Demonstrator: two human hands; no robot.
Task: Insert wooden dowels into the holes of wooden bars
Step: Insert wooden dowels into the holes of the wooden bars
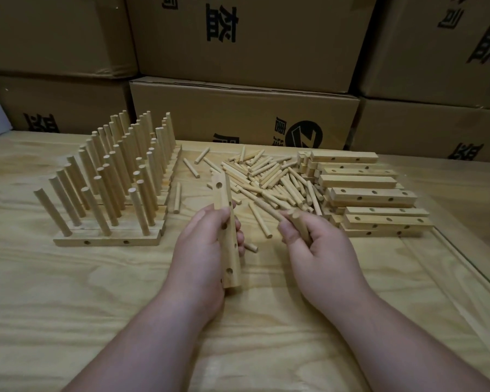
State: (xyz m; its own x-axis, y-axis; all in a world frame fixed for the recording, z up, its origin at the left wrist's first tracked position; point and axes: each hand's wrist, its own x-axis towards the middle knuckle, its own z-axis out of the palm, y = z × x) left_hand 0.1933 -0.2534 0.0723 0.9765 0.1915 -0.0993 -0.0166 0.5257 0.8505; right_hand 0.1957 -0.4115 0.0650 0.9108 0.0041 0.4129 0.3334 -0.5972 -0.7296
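Observation:
My left hand (207, 244) grips a wooden bar (228, 222) held lengthwise, pointing away from me, with several holes showing along its top and side. My right hand (314, 247) holds a few wooden dowels (299, 222); one long dowel sticks out up and left from between its fingers, its tip a short way right of the bar. No dowel stands in the held bar. A loose pile of dowels (266, 176) lies just beyond both hands.
Finished bars with upright dowels (116, 176) stand in rows at the left. A stack of empty bars (371, 193) lies at the right. Cardboard boxes (244, 114) wall the table's far edge. A single dowel (176, 198) lies between the rows and my left hand.

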